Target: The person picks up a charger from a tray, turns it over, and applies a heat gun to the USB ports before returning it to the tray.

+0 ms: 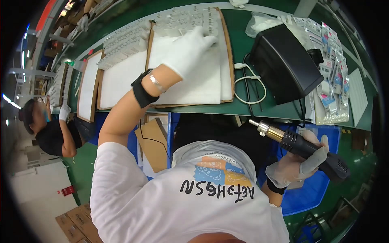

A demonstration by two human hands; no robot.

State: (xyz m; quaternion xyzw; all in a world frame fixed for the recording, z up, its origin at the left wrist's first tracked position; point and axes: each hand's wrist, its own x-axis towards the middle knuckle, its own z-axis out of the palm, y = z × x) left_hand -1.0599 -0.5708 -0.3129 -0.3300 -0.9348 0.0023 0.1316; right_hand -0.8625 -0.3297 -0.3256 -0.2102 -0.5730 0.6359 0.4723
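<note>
My left hand (182, 52), in a white glove, reaches over a white foam-covered board (190, 87) on the bench. Its curled fingers are at the near side of rows of small clear plastic pieces (178, 18); what they pinch, if anything, is hidden. My right hand (298, 166), in a thin pale glove, is wrapped round the black handle of a hot air gun (302, 146). The gun's metal nozzle points up and to the left, just off the bench's front edge, apart from the clear pieces.
More clear pieces (125, 42) stand on a second board to the left. On the right are a black box-shaped device (283, 62), a white cable (265, 91) and plastic packets (334, 77). A blue bin (304, 202) sits below. Another person (54, 129) works at far left.
</note>
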